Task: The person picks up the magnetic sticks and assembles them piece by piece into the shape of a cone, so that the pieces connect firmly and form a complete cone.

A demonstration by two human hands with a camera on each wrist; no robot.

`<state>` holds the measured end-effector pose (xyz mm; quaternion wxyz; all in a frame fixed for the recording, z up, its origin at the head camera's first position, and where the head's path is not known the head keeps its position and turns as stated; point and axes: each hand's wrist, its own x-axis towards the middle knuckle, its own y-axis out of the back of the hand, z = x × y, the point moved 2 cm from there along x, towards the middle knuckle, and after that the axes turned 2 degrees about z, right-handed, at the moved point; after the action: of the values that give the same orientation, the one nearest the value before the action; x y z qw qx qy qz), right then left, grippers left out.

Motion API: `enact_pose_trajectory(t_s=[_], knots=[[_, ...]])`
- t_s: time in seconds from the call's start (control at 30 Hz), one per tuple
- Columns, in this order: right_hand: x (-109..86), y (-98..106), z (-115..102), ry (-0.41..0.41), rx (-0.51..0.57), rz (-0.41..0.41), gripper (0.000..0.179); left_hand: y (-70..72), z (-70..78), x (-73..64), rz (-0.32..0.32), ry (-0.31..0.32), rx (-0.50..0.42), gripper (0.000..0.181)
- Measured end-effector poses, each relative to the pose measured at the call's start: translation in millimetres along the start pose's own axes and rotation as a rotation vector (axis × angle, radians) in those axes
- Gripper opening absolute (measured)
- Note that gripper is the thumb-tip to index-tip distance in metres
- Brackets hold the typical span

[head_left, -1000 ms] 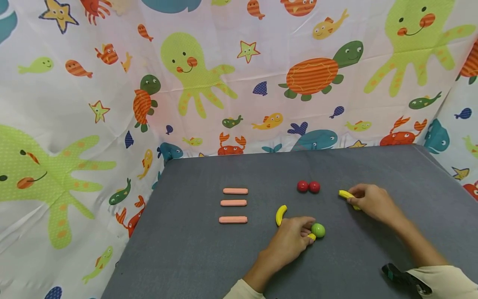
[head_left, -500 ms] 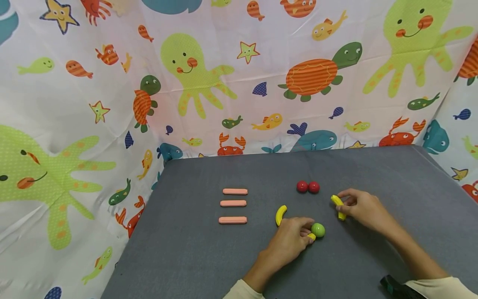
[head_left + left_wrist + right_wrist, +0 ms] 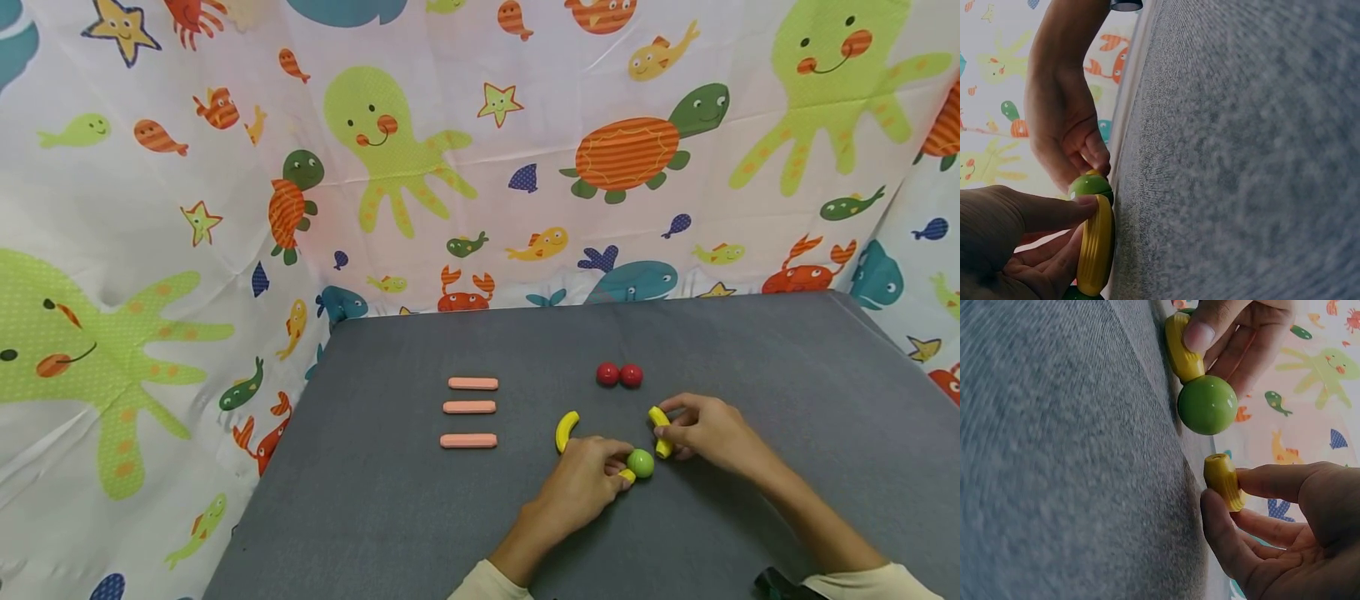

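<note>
Right hand (image 3: 711, 432) moved pinched yellow piece (image 3: 659, 419) nearer green ball (image 3: 641, 463).

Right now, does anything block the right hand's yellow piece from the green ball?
Nothing visible: the right wrist view shows only a gap between that yellow piece and the green ball. The left hand is on the ball's other side.

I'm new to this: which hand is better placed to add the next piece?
Probably the right hand: its yellow piece is near the green ball; the left hand holds another against it.
</note>
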<state>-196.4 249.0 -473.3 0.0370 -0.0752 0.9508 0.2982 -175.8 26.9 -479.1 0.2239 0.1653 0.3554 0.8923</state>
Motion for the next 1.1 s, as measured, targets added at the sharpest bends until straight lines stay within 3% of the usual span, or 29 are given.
enact_pose_trajectory(t_s=[0.37,0.7,0.9,1.0,1.1], knots=[[0.1,-7.4,-0.3,0.006,0.133,-0.045,0.048,-1.4,-0.9,-0.2,-0.016,0.01,-0.006,0.036],[-0.2,-8.5,-3.2,0.003,0.011,-0.038,0.043,1.4,-1.3,0.3,-0.01,0.029,-0.069,0.033],[-0.4,-9.1,-4.3,-0.019,-0.039,-0.043,0.047,16.6,-9.8,3.5,0.108,-0.019,-0.178,0.029],[-0.9,-8.7,-4.5,-0.038,-0.069,-0.045,0.052,26.5,-19.5,5.0,0.19,-0.037,-0.156,0.026],[-2.1,-10.0,-5.2,-0.057,-0.087,-0.049,0.056,33.6,-31.8,6.4,0.237,-0.016,-0.116,0.026]])
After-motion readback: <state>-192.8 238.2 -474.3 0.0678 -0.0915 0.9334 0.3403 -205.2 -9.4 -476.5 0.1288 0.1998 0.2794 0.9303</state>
